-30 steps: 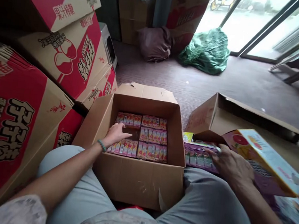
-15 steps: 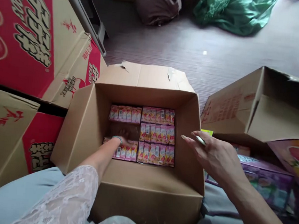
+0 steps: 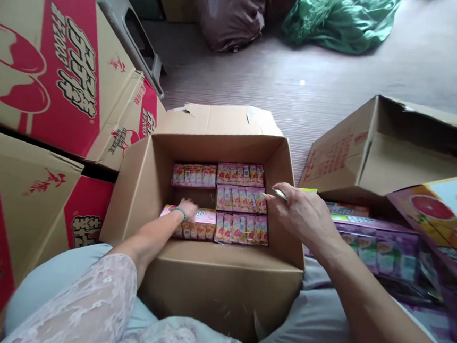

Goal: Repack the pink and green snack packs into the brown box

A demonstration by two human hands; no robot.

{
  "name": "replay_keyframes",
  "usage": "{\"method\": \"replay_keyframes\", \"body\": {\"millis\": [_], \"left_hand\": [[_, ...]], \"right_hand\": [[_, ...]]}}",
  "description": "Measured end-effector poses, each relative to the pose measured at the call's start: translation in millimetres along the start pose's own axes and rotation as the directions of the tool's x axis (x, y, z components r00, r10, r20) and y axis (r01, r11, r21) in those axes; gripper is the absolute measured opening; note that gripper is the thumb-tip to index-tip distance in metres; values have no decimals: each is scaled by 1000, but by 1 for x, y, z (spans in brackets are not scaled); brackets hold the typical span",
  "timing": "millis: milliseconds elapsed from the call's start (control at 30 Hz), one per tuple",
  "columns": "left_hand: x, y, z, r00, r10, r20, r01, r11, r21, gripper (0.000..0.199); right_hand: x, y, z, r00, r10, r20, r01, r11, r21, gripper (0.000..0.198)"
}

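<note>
A large open cardboard carton (image 3: 226,289) stands between my knees. Inside it sit several pink display boxes of small wrapped packets, such as the packet box (image 3: 242,229) at the near right. My left hand (image 3: 188,210) reaches in and grips the near-left packet box (image 3: 205,224), whose pink printed panel shows. Its fingertips are partly hidden behind that box. My right hand (image 3: 303,212) hovers over the carton's right side, fingers closed on a slim pale, shiny object (image 3: 280,194) too small to identify. Bare carton floor (image 3: 196,196) shows behind my left hand.
Red and tan printed cartons (image 3: 73,67) are stacked at left, beside a grey plastic stool (image 3: 125,18). An open carton (image 3: 342,149) and purple packet boxes (image 3: 385,249) stand at right. Brown (image 3: 230,11) and green sacks (image 3: 345,21) lie on the far floor.
The near-left packet box now shows its pink panel, which was not visible before, with my left hand on it. My right hand has moved left, over the carton. The whole view has shifted slightly.
</note>
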State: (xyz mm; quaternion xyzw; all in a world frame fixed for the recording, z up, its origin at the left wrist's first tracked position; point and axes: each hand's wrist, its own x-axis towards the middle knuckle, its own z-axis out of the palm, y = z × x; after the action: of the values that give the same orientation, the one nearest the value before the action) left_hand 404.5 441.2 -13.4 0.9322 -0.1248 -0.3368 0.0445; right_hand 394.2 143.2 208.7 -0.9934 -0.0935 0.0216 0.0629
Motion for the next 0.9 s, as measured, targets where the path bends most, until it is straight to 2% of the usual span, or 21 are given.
{"method": "replay_keyframes", "body": {"millis": [133, 233, 300, 367, 433, 467, 533, 600, 667, 733, 800, 900], "left_hand": [[-49, 3, -22, 995, 6, -104, 4, 995, 96, 51], [-93, 13, -64, 968, 2, -253, 29, 992, 119, 45], [-132, 29, -98, 916, 52, -397, -7, 993, 116, 44], [-177, 55, -129, 827, 134, -546, -89, 990, 108, 43], [-221, 86, -145, 746, 180, -641, -149, 983, 102, 46], [-239, 102, -147, 715, 186, -674, -162, 982, 99, 45], [-263, 128, -137, 686, 191, -702, -177, 980, 94, 44], [-272, 144, -114, 687, 192, -700, -193, 978, 79, 47], [-271, 145, -90, 690, 203, -694, -222, 973, 64, 60], [-271, 133, -69, 676, 214, -706, -241, 968, 63, 74], [-275, 111, -55, 654, 206, -728, -242, 969, 56, 79], [-283, 73, -39, 648, 162, -744, -298, 953, -52, 75]], "right_hand": [[-7, 1, -4, 995, 55, -88, -45, 992, 118, 34], [-18, -2, -12, 979, 118, -166, -67, 957, 283, 35], [-32, -8, -23, 972, 148, -181, -64, 912, 405, 38], [-52, -18, -38, 963, 161, -218, -25, 854, 520, 41], [-77, -32, -53, 941, 147, -303, 59, 815, 577, 40], [-90, -39, -57, 931, 124, -344, 105, 811, 576, 38], [-114, -53, -58, 930, 44, -364, 162, 841, 516, 31], [-131, -62, -46, 960, -40, -277, 148, 913, 380, 24], [-140, -65, -25, 982, -88, -164, 119, 975, 190, 18], [-142, -64, -6, 987, -109, -119, 112, 994, 17, 16], [-143, -62, 4, 982, -139, -128, 129, 988, -79, 19], [-146, -70, -3, 970, -196, -142, 176, 974, -139, 23]]}}
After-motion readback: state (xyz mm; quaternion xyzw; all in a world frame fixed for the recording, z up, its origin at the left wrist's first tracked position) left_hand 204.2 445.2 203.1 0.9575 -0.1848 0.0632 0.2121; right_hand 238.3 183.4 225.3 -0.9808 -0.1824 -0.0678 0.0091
